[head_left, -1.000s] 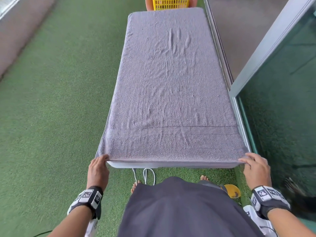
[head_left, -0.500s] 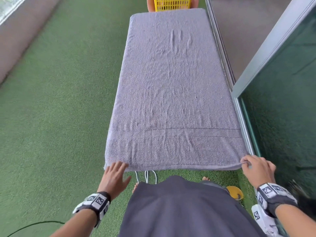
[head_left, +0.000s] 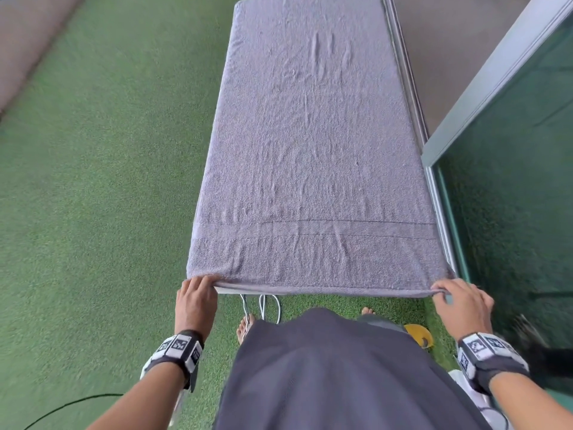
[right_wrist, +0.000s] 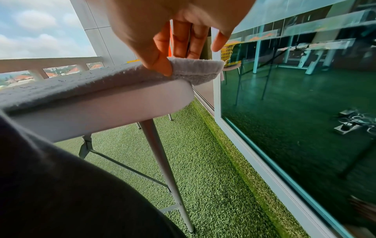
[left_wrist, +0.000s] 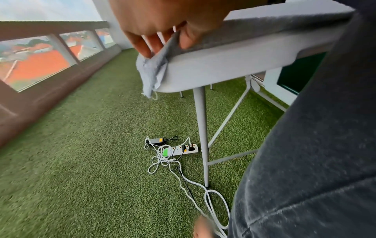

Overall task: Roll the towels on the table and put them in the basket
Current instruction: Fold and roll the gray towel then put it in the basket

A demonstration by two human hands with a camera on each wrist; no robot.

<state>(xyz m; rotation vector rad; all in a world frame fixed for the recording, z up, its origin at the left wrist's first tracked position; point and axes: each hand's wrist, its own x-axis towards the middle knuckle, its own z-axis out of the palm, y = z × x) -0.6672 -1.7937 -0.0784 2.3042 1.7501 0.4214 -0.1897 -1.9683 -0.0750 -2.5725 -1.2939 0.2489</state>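
Both hands pinch the towel's (head_left: 310, 169) near corners: left (head_left: 194, 301); right (head_left: 462, 302).

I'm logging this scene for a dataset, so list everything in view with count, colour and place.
towel: one, grey, spread flat over the table
table: one, white, grey legs, on the turf
turf: green, covers the floor
power strip: one, white, on the turf by a table leg
cables: white and black, tangled by the power strip
basket: one, yellow, beyond the table's far end
glass door: right of the table
left hand: pinches the towel's near left corner
right hand: pinches the near right corner
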